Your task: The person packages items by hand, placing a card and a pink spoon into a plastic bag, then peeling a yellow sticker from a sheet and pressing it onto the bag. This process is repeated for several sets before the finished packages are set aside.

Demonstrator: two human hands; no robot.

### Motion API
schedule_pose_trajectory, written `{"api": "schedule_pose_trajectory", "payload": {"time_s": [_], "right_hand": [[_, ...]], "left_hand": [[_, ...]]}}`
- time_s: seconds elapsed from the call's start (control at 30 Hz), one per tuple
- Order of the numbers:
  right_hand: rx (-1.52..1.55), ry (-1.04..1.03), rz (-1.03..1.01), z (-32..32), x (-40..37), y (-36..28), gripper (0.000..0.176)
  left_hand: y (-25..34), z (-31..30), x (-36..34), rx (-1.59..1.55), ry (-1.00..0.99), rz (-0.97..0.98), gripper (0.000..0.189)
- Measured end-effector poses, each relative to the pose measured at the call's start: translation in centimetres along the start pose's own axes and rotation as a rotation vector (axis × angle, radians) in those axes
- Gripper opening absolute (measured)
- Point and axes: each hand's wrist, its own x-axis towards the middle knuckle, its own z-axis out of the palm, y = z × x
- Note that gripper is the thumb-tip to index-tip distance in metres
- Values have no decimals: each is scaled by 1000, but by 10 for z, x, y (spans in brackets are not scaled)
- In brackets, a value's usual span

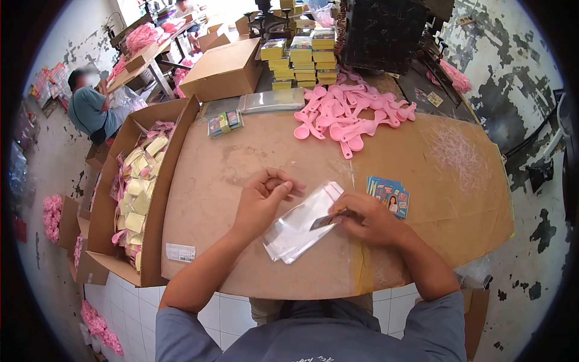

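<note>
My left hand (265,199) hovers by the upper left of a stack of clear plastic bags (298,226). Its thumb and curled fingers come together; anything thin between them cannot be made out. Over the bags' right side, my right hand (365,217) pinches a small card (324,222), seen tilted and nearly edge-on. The bags lie loosely fanned, with a reddish line along their top edge. Just beyond my right hand, a spread pile of blue printed cards (389,196) rests on the brown table covering (229,163).
Pink plastic scoops (347,114) are heaped at the back. An open carton (184,130) of packed pieces stands at left. Behind are a banded card bundle (225,123), a plastic-bag pack (271,101), card stacks (301,60) and a closed box (223,66). A person (93,108) sits far left.
</note>
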Motion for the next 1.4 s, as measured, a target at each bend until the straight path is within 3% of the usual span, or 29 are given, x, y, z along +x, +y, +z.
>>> {"api": "schedule_pose_trajectory", "payload": {"time_s": [0.13, 0.23, 0.33, 0.43, 0.53, 0.63, 0.73, 0.83, 0.93, 1.03, 1.13, 1.23, 1.33, 1.4], "right_hand": [[66, 244, 189, -2, 0, 12, 25], [492, 368, 249, -5, 3, 6, 36], [562, 472, 185, -5, 4, 2, 46], [468, 462, 126, -5, 1, 4, 49], [-119, 262, -164, -16, 0, 13, 53], [-137, 167, -233, -13, 4, 3, 45], [229, 173, 187, 1, 1, -20, 36], [549, 385, 158, 12, 4, -14, 29], [462, 238, 306, 12, -2, -8, 29], [140, 85, -5, 9, 7, -16, 23], [297, 86, 138, -10, 21, -3, 25], [-272, 271, 42, -42, 50, 27, 28], [-690, 344, -212, -53, 67, 73, 31], [-663, 235, -105, -55, 66, 73, 31]], "left_hand": [[27, -2, -2, -198, -68, -99, 38], [29, 7, -8, -121, -111, -81, 45], [22, 17, -11, -82, -118, -52, 50], [23, 18, -13, 33, -141, -95, 56], [28, 21, -15, 37, -170, -133, 60], [19, 22, -19, 176, -249, -45, 60], [23, 24, -23, 397, -336, -41, 59], [28, 27, -22, 258, -315, -122, 57], [19, 27, -22, 187, -321, -66, 55], [22, 29, -23, 51, -311, -115, 51], [28, 26, -21, 106, -271, -161, 47], [19, 25, -18, 0, -225, -155, 43], [17, 23, -16, -7, -235, -152, 39], [21, 22, -16, 13, -242, -149, 38]]}}
